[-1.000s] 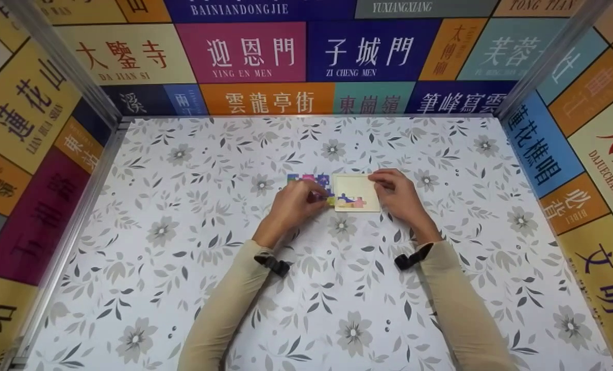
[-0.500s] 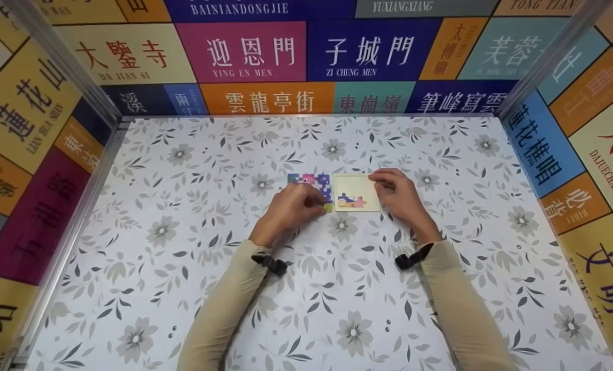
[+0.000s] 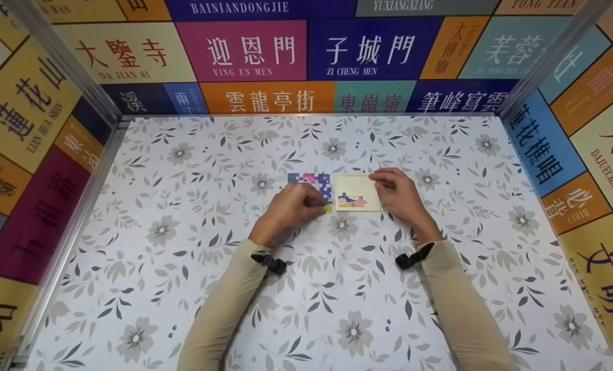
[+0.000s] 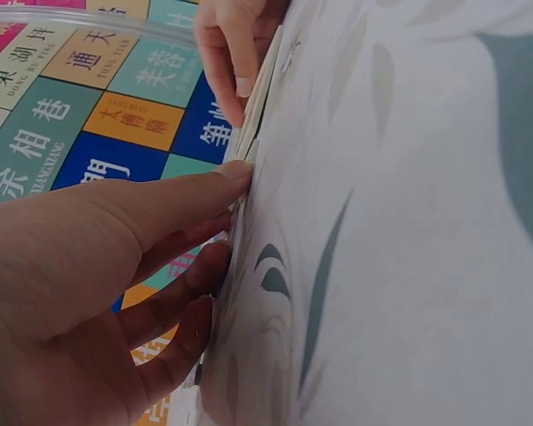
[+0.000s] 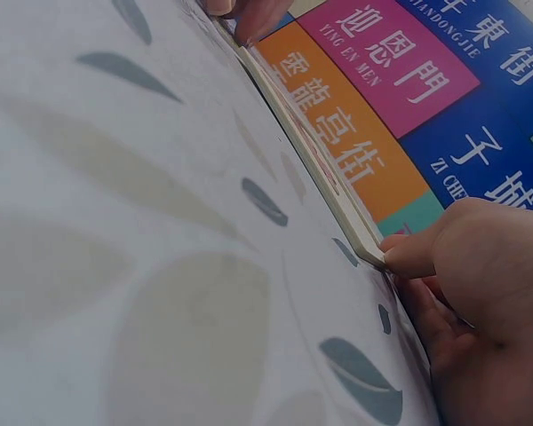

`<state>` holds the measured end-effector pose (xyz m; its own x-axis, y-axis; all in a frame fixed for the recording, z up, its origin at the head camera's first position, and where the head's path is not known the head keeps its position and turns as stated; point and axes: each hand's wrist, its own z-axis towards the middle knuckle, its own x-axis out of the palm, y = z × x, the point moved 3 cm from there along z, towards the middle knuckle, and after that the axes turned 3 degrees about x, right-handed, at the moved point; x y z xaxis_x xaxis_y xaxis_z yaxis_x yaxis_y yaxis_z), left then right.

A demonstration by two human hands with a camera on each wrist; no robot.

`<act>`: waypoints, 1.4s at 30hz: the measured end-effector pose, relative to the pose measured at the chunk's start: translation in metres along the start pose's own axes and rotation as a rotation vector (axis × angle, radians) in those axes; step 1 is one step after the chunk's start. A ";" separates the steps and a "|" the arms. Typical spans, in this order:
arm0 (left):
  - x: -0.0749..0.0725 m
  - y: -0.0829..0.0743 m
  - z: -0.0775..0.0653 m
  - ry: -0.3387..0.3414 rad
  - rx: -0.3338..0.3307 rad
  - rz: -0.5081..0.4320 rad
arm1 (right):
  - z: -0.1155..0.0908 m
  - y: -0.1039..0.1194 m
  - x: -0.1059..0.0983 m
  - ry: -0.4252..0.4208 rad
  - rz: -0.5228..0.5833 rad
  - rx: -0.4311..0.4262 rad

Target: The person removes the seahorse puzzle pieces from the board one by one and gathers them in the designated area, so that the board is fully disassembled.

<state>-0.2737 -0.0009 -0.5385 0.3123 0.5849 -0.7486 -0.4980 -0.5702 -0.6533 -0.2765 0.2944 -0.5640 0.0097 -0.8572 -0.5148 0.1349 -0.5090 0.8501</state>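
Observation:
A shallow cream puzzle tray [image 3: 355, 184] lies flat on the table, with several joined jigsaw pieces [image 3: 357, 201] along its lower edge. My right hand [image 3: 398, 193] grips the tray's right side; in the right wrist view the thumb lies at its near corner [image 5: 369, 257]. To the left of the tray is a patch of colourful jigsaw pieces [image 3: 324, 181], partly covered by my left hand [image 3: 292, 206]. The left thumb and fingertips pinch a yellow-green puzzle piece [image 3: 328, 208] at the patch's lower right. Most of that piece is hidden under the fingers.
A white cloth with grey flowers and leaves [image 3: 337, 288] covers the table. Panels with large Chinese lettering [image 3: 254, 51] stand along the back and both sides, joined by metal rails [image 3: 306, 116]. Dark wrist mounts [image 3: 270, 264] sit over beige sleeves.
My left hand has drawn slightly left, away from the tray's edge, baring more of the blue and pink pieces. The right hand and the tray have stayed put.

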 end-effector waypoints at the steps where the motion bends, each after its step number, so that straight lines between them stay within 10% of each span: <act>1: 0.000 0.000 0.000 -0.006 0.008 0.003 | 0.000 0.001 0.000 -0.001 0.000 0.003; 20: 0.001 -0.006 0.006 -0.048 0.024 -0.031 | 0.004 0.002 0.001 -0.007 -0.011 -0.010; 42: 0.036 -0.048 0.043 -0.056 0.132 0.046 | 0.003 -0.001 0.000 -0.017 -0.006 -0.029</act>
<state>-0.2732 0.0719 -0.5292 0.2428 0.5938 -0.7671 -0.6140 -0.5181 -0.5954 -0.2791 0.2944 -0.5645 -0.0081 -0.8555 -0.5177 0.1634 -0.5119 0.8434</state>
